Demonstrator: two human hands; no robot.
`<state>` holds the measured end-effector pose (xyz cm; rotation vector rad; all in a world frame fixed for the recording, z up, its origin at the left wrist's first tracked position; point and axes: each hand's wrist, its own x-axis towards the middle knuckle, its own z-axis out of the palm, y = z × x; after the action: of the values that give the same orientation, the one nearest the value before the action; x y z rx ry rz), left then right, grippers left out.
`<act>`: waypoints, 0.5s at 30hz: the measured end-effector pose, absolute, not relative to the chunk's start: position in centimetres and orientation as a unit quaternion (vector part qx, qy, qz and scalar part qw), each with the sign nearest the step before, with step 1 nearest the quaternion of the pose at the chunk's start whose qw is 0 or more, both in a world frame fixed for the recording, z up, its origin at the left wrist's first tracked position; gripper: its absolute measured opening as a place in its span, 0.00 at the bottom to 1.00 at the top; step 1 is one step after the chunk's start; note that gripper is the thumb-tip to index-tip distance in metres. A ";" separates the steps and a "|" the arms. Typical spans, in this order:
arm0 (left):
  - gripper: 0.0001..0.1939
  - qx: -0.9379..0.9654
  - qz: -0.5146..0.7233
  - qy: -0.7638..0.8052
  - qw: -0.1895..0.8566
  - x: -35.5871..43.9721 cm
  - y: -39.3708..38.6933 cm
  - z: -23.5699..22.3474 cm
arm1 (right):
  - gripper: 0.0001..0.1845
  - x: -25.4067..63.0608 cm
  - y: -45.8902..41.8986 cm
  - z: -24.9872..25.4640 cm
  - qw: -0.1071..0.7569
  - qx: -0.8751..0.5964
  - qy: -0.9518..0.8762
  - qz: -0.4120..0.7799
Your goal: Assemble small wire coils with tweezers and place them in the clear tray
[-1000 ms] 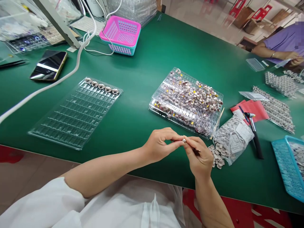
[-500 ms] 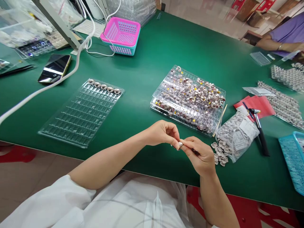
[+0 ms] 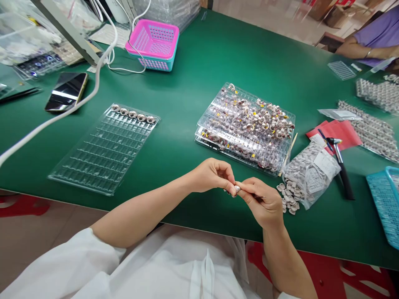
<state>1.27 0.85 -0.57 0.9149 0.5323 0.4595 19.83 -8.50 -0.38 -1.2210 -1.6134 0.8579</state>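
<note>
Between my fingertips is a small rounded shell-like part point(image 3: 237, 189), pale and shiny. My left hand point(image 3: 215, 175) pinches it from the left, thumb and forefinger together. My right hand point(image 3: 261, 199) grips its other side; a thin dark thing lies across those fingers, too small to name. Beyond my hands, stacked clear trays point(image 3: 215, 112) hold many small ring-shaped parts with yellow bits. Loose pale pieces point(image 3: 289, 198) lie beside my right hand, at the mouth of a clear bag point(image 3: 307, 170) of similar pieces. Leftward, a clear slotted tray point(image 3: 96, 158) carries several round parts in its far row.
A black-handled hammer-like tool point(image 3: 343, 172) and red packets point(image 3: 343, 135) lie at the right, near a blue basket point(image 3: 383, 207). Far left are a phone point(image 3: 67, 92), a white cable point(image 3: 62, 120) and a pink basket point(image 3: 152, 52). Another person's arm point(image 3: 364, 50) rests at the far right.
The view has shifted slightly, so the table's things sit a little further left. Both hands keep their pinch on the small part, with barely any finger movement.
</note>
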 end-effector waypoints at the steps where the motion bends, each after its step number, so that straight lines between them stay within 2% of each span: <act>1: 0.14 0.429 0.221 0.251 0.839 1.3 0.8 -0.6 | 0.16 19.9 -8.5 -0.3 0.452 -0.500 -0.652 0.348; 5: 0.15 0.435 0.191 0.258 0.841 1.4 1.1 -0.5 | 0.15 20.1 -8.4 -0.1 0.438 -0.515 -0.653 0.341; 15: 0.17 0.470 0.066 0.206 0.855 0.6 1.8 -0.6 | 0.28 20.7 -8.4 0.5 0.426 -0.424 -0.760 0.246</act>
<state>0.60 1.79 -0.57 0.9890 0.4336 0.1385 20.69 -8.36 0.51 -1.0602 -1.8993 0.6149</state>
